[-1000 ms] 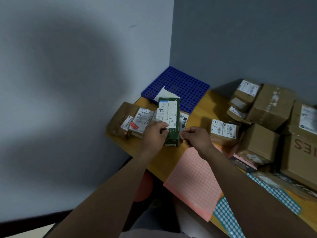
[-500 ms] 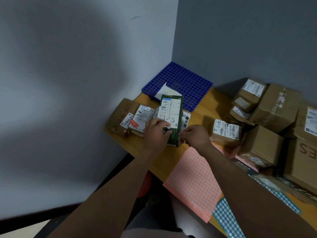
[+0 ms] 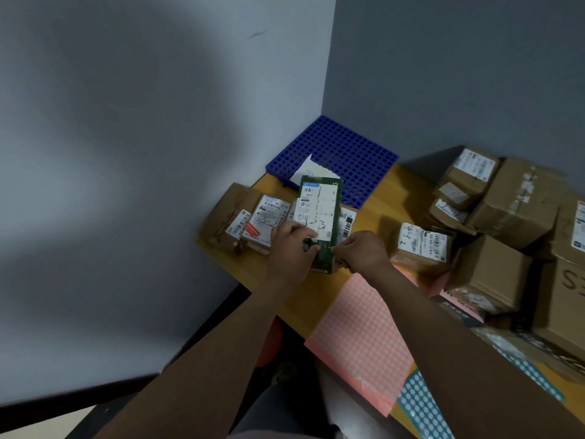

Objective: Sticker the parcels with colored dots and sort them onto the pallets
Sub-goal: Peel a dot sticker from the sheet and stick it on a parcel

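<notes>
Parcels crowd a wooden table set into a grey corner. At the far left, a brown parcel lies on the table's edge, touching a flat parcel with a white label and a red tag. Next to them, the left hand grasps the near end of a green box, its thumb curled over the top face. The box lies on the table just in front of a blue pallet, label up. The right hand meets the box's right edge with its fingertips pinched together; what they pinch cannot be told. Under that forearm lies a pink sticker sheet, overhanging the table's near edge, with a blue sticker sheet beside it. Further right sit a labelled parcel and a pile of cardboard boxes.
</notes>
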